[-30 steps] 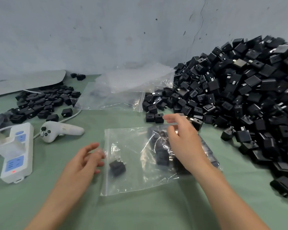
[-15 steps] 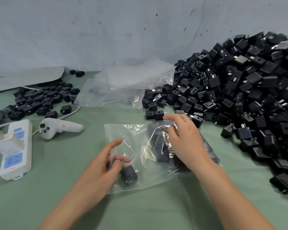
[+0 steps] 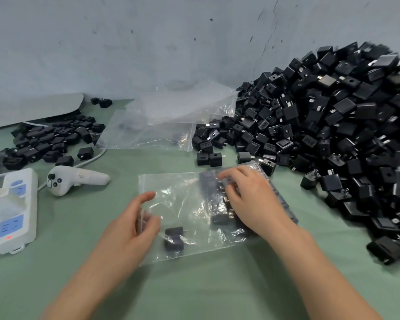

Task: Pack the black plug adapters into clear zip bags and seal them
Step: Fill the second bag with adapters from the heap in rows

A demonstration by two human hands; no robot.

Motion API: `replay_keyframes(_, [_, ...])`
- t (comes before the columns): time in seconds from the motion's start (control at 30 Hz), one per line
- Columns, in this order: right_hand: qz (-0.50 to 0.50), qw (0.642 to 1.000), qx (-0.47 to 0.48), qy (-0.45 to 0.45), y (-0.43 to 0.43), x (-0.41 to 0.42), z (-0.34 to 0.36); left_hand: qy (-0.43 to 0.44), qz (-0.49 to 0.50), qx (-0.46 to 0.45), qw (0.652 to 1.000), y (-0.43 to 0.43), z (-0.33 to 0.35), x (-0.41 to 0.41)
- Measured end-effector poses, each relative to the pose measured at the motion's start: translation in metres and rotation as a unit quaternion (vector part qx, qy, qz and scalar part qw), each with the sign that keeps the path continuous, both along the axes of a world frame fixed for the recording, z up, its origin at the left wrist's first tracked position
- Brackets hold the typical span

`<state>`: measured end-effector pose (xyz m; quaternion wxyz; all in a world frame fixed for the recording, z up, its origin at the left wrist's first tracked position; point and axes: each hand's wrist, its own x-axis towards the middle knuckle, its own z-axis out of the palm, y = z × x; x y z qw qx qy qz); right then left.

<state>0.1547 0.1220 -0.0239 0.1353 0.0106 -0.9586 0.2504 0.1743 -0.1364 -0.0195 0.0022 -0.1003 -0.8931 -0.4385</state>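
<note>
The clear plastic zip bag [image 3: 189,204] lies flat in the middle of the green table [image 3: 217,285], its long axis running left to right along the far edge. One black cube-shaped plug adapter [image 3: 174,237] sits inside, prongs pointing right, just beside the left hand [image 3: 129,227], whose grip pinches the bag's left edge. The right hand [image 3: 249,199] curls onto the bag's right end over several bagged adapters [image 3: 219,219]; I cannot tell whether its grip pinches. A heap of loose black adapters [image 3: 333,135] fills the far right corner.
</note>
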Motion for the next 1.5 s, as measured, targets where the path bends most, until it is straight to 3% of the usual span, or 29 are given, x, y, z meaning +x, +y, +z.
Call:
replay_keyframes(0.13, [-0.006,1.0,0.004,-0.017,0.001,0.002,0.0,-0.002,-0.059,-0.075,0.995,0.008,-0.003,0.004])
replay_keyframes(0.3, [-0.002,0.999,0.014,-0.039,0.001,0.003,-0.002,-0.077,-0.085,0.039,0.993,0.007,0.0,0.003])
replay_keyframes(0.53, [-0.003,0.999,0.028,-0.032,0.001,0.002,-0.005,-0.107,-0.087,0.07,0.988,0.01,0.004,-0.002])
replay_keyframes(0.83, [-0.004,0.999,0.027,-0.03,0.0,0.001,-0.008,-0.213,-0.094,0.164,0.959,0.019,0.004,-0.002])
replay_keyframes(0.97, [0.0,0.999,0.026,-0.032,0.002,0.001,-0.008,-0.205,-0.118,0.097,0.967,0.024,0.008,-0.003])
replay_keyframes(1.17, [0.015,0.999,0.041,-0.019,0.004,0.004,-0.01,-0.236,-0.14,0.112,0.955,0.023,0.014,-0.008])
replay_keyframes(1.5, [0.01,0.999,0.045,-0.015,-0.002,0.005,-0.013,-0.236,-0.179,0.044,0.954,0.025,0.013,-0.01])
